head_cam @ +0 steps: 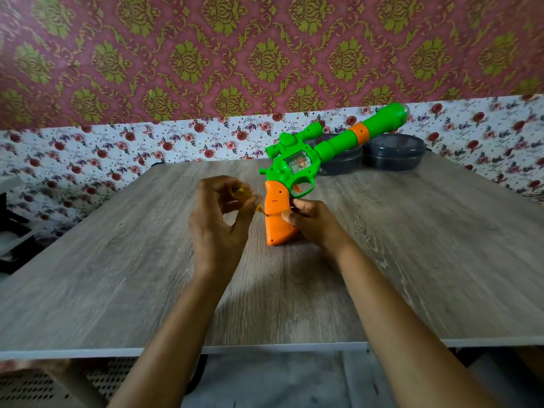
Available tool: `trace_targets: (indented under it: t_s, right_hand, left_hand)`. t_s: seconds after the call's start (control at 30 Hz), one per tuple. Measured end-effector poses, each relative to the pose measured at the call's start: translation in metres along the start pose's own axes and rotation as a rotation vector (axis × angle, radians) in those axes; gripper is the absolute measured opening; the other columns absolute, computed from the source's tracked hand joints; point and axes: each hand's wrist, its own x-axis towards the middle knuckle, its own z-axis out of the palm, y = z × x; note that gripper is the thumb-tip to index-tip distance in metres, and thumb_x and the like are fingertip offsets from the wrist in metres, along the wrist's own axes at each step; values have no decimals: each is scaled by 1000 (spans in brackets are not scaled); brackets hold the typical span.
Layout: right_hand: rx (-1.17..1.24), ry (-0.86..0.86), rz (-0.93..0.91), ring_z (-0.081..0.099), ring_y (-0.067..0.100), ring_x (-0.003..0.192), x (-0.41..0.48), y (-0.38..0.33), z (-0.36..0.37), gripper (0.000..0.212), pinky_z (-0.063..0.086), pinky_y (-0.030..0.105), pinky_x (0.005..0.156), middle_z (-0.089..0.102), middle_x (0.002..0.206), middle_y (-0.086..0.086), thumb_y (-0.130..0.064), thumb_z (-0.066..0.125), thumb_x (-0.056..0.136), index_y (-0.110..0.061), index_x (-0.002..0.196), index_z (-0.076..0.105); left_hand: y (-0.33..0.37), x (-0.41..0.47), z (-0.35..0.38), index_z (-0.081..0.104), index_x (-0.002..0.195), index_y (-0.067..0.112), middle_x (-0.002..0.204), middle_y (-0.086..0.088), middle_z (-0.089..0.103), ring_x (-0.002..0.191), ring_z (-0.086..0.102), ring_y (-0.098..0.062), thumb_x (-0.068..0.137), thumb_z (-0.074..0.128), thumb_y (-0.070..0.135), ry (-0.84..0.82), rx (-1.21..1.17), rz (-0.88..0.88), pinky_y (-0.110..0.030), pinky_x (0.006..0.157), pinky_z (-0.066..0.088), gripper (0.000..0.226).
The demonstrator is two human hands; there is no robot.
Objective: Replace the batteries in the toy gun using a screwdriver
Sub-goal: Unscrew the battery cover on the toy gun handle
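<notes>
A green toy gun (329, 145) with an orange grip (275, 216) stands on its grip base on the wooden table (117, 275), barrel pointing up and to the right. My right hand (312, 223) grips the back of the orange grip and keeps the gun upright. My left hand (219, 222) pinches a small yellow-handled screwdriver (250, 201), whose tip touches the left face of the grip. Most of the screwdriver is hidden by my fingers.
Two dark round lidded containers (393, 153) sit at the table's far edge behind the gun's barrel. A floral-patterned wall runs behind the table. Dark clutter lies off the table's left side (14, 231).
</notes>
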Motion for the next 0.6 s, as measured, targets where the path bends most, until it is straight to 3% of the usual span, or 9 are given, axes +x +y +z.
trace_targets:
  t_s: [0.13,0.27,0.4,0.5,0.6]
  right_hand:
    - [13,-5,7,53,13,97,-1,-1,0,30,43,24,81,59,103,3,-5,50,91,-7,120,58]
    - [-20,5,-3,52,10,97,0,-1,0,31,39,7,70,61,107,6,-5,50,91,-6,122,57]
    - [7,17,8,51,9,99,0,0,0,33,38,2,67,59,106,3,-5,50,91,-5,124,56]
    - [28,12,12,51,10,100,0,0,-1,33,44,16,74,57,105,2,-5,50,91,-6,124,55]
    - [42,11,26,53,14,100,0,1,0,32,44,30,89,59,105,3,-5,51,91,-6,123,56]
  left_hand:
    - [-2,-3,0,42,105,20,88,-11,64,74,66,-21,81,70,18,-16,87,70,-33,62,55,38]
    - [0,-2,-2,48,108,19,98,-5,65,83,66,-13,84,67,15,-32,90,120,-17,68,55,31]
    - [1,-2,-1,49,114,18,112,2,61,91,66,-7,88,54,11,-46,58,128,-19,72,56,27]
    - [2,-2,-1,49,113,19,110,6,61,92,64,2,87,59,9,-51,76,143,-16,72,54,30]
    - [3,-1,-3,49,103,19,88,3,63,75,61,2,81,72,15,-25,124,134,-9,63,48,32]
